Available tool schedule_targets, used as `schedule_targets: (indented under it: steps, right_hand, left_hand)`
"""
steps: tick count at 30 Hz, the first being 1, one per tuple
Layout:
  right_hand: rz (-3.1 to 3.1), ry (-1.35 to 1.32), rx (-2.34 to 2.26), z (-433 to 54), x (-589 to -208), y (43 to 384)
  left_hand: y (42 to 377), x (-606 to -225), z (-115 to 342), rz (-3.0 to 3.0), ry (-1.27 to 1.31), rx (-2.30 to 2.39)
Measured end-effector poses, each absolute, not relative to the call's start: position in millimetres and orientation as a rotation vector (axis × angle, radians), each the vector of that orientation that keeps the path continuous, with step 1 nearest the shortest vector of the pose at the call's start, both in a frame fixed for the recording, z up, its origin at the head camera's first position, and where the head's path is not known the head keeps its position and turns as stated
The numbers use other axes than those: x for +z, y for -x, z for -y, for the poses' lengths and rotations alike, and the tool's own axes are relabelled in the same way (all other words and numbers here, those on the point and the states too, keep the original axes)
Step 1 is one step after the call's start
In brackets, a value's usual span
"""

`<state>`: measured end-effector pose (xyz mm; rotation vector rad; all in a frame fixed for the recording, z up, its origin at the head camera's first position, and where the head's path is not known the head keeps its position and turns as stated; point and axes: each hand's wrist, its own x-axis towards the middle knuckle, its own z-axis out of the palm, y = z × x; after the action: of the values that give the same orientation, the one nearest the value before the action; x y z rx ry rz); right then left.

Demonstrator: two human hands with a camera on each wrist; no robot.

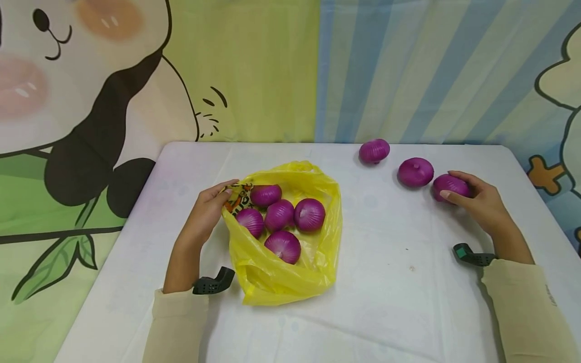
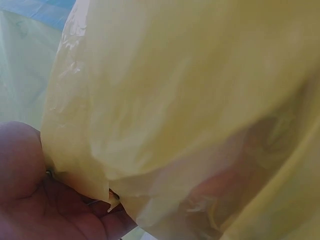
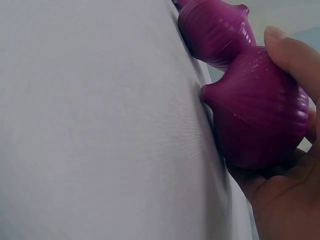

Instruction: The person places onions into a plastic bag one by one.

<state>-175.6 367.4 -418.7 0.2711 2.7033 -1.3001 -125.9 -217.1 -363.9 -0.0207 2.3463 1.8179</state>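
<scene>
My left hand (image 1: 206, 214) pinches the left rim of a yellow plastic bag (image 1: 290, 287). The bag lies with its mouth spread, and several purple onions (image 1: 279, 215) show inside it. In the left wrist view the bag's film (image 2: 150, 100) fills most of the picture, with the thumb against its edge. At the right of the table, my right hand (image 1: 483, 201) grips a purple onion (image 1: 450, 187) between thumb and fingers. The right wrist view shows this onion (image 3: 260, 112) at the table surface, close to another onion (image 3: 215, 30).
Two loose onions stand at the back right: one (image 1: 415, 172) just left of the gripped onion, the other (image 1: 374, 151) near the table's back edge. A white cloth covers the table (image 1: 386, 302). Behind it hangs a printed curtain (image 1: 254, 70).
</scene>
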Motion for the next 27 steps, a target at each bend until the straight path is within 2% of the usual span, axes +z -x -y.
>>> schedule_targets:
  steps: [9, 27]
  right_hand:
    - [-2.718, -0.361, -1.361, -362.2, -408.5, 172.1]
    - [-2.721, 0.03, -1.452, -306.8, -364.5, 154.0]
  left_hand:
    - [125.2, -364.4, 217.1, -2.333, 0.03, 1.828]
    - [127.1, -364.4, 216.3, -2.329, 0.034, 1.811]
